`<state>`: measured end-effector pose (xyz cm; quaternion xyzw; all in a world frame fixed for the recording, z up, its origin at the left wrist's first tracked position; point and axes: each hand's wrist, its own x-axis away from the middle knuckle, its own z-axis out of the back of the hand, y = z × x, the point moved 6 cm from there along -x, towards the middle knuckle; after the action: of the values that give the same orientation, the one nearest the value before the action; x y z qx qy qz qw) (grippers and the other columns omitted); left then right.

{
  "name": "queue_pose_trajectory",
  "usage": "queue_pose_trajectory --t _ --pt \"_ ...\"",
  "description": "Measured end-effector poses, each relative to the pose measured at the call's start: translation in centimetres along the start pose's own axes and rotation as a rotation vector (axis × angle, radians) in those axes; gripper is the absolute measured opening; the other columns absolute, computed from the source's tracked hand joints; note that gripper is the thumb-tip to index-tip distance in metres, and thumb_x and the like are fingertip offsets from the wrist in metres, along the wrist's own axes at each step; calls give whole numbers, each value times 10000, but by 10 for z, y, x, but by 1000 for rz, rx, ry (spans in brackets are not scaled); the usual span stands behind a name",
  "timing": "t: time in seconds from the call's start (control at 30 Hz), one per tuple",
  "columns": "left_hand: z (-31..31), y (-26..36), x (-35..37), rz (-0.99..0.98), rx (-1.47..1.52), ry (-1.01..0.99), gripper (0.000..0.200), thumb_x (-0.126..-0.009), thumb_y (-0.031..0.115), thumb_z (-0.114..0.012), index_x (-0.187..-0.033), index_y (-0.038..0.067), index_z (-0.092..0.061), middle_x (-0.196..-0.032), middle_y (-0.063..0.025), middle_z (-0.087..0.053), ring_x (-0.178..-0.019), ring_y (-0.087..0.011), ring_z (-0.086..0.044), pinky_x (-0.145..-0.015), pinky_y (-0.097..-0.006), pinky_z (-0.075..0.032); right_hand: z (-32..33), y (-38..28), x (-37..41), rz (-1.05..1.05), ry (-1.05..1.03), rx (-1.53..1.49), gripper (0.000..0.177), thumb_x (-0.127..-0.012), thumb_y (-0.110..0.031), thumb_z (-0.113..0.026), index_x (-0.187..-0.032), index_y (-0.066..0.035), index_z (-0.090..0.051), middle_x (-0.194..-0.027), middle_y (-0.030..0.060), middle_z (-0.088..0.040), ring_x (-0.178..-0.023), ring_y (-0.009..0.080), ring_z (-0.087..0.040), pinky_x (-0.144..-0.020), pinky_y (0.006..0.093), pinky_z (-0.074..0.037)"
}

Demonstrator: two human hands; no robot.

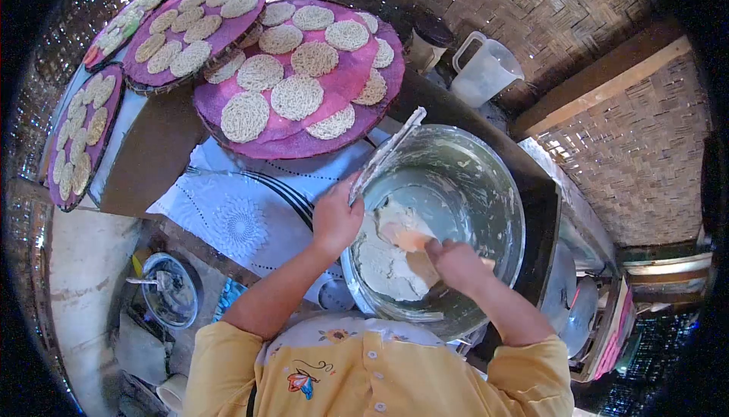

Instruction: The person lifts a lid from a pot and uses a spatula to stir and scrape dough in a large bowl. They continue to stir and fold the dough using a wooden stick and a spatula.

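Observation:
A large metal pot (510,189) stands in front of me, its inner wall smeared with batter. White dough (387,265) lies in a thick heap on its left side. At the pot's left rim, my left hand (338,218) is closed around a dough-coated stick (395,143), which slants up along the rim. My right hand (459,266) reaches inside the pot, fingers wrapped around an orange-tan spatula (412,241). The blade of the spatula is against the dough, and a pale handle end shows past my fist.
Round trays (205,124) covered in purple cloth hold several lacy discs at the upper left. A white patterned cloth (228,212) lies below them. Behind the pot stands a plastic jug (487,71). A metal basin (173,295) sits lower left, and woven walls surround the space.

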<state>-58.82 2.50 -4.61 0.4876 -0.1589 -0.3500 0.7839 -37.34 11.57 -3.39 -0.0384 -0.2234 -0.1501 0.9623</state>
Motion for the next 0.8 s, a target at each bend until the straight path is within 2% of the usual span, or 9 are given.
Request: queue_pose_trajectory --t 0.13,0.17,0.27,0.37,0.43,0.5,0.57,0.67,0.8 --pt "4 7 0 -34 -10 24 397 -750 102 -546 -1145 71 -549 -1005 -184 -610 -888 -351 -590 -789 -405 -465 -16 -11 39 -37 -148 -191 217 -824 -83 -388 -998 28 -453 -829 239 -603 -731 383 -613 -655 462 -494" --pt "4 7 1 -45 -18 29 397 -748 101 -550 -1144 71 -550 -1003 -184 -611 -885 -351 -591 -788 -406 -465 -16 -12 48 -112 -213 -254 204 -849 -97 -350 -982 32 -436 -820 266 -601 -745 400 -611 -650 459 -495" --pt "5 9 1 -27 -10 24 400 -742 94 -560 -1140 67 -551 -993 -186 -613 -875 -352 -593 -783 -407 -465 -34 -16 56 -246 -322 -351 230 -860 -133 -359 -1002 24 -449 -809 269 -605 -778 400 -611 -665 470 -488" --pt "4 7 0 -51 26 45 401 -738 85 -566 -1138 62 -551 -980 -192 -615 -864 -355 -595 -773 -409 -467 -12 -17 35 -288 -363 -344 277 -869 -223 -388 -991 -1 -499 -804 242 -619 -787 395 -607 -682 467 -482" --pt "5 7 1 -58 39 47 400 -737 83 -567 -1135 57 -552 -974 -197 -615 -861 -357 -596 -770 -411 -468 0 -20 -4 -81 -159 -228 319 -832 -311 -479 -969 -34 -558 -836 194 -619 -818 371 -592 -693 440 -485" --pt "6 9 1 -45 37 26 396 -737 83 -567 -1131 51 -553 -972 -201 -614 -863 -359 -596 -772 -412 -469 12 -22 -45 25 294 -328 298 -769 -323 -573 -910 -63 -614 -855 149 -592 -858 341 -569 -706 422 -486" --pt "5 7 1 -32 31 29 392 -737 86 -568 -1127 46 -555 -973 -202 -614 -866 -360 -596 -779 -413 -469 12 -28 -91 -76 324 -420 236 -706 -284 -634 -852 -99 -652 -875 133 -558 -887 326 -554 -722 417 -486" --pt "3 3 0 -23 23 33 382 -744 100 -559 -1122 39 -558 -982 -199 -613 -879 -358 -594 -792 -415 -468 5 -32 -142 -82 263 -365 194 -678 -266 -646 -811 -126 -674 -909 129 -575 -906 328 -561 -767 405 -483" --pt "3 1 0 0 31 5 380 -756 121 -542 -1130 56 -555 -975 -199 -610 -875 -357 -590 -788 -423 -465 -42 -20 -188 -17 184 -281 231 -671 -275 -644 -841 -123 -678 -965 129 -591 -951 324 -562 -816 390 -474"
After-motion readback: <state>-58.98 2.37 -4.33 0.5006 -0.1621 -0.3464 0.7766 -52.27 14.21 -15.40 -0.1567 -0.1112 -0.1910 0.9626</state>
